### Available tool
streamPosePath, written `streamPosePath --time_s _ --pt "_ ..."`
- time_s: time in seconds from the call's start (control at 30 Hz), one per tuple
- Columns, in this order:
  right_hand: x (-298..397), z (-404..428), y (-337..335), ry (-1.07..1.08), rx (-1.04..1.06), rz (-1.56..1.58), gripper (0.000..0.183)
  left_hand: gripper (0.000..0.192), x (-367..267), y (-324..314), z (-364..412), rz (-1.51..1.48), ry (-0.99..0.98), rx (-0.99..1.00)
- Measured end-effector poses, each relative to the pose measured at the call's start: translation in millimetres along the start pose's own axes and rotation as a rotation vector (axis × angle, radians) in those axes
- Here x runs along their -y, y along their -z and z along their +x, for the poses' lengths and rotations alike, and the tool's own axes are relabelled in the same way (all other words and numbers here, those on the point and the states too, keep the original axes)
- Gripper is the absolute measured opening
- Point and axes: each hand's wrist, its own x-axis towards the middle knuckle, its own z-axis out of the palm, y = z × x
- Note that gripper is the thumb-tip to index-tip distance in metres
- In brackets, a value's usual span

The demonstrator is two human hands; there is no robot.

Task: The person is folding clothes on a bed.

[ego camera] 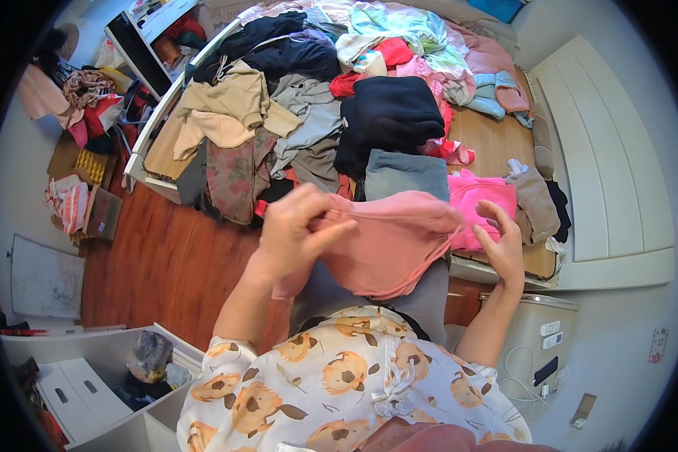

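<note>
My left hand [302, 229] grips the upper left edge of a salmon-pink garment [387, 243], which hangs over my lap. Off the garment's right side, my right hand [500, 237] is raised with its fingers apart and nothing in it. Beyond the garment lies a folded grey-blue cloth [407, 175], with a folded bright pink garment [480, 198] to its right. A pile of folded black clothing [395, 118] stands behind them. Another pink cloth [424, 438] shows at the bottom, against my flowered shirt.
Loose clothes, among them a beige sweatshirt [226, 99] and floral trousers [237, 175], cover much of the bed. Folded brown clothing [531, 203] lies near the white headboard [604, 169]. A bedside cabinet [537, 339] stands at right, an open white drawer unit [169, 344] at lower left.
</note>
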Motion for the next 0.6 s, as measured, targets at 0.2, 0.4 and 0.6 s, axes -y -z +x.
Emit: streamPosePath --time_s 0.2,0.4,0.6 --pt "64 5 -66 0.291 0.32 0.05 0.059 0.025 -5 -37 -16 0.06 -0.101 0.161" --pt "58 -7 -125 0.237 0.499 0.179 0.054 0.025 -7 -26 -18 -0.057 0.013 0.107" --pt "72 1 -145 0.44 0.272 0.402 0.05 0.024 -4 -23 -25 -0.114 0.009 0.099"
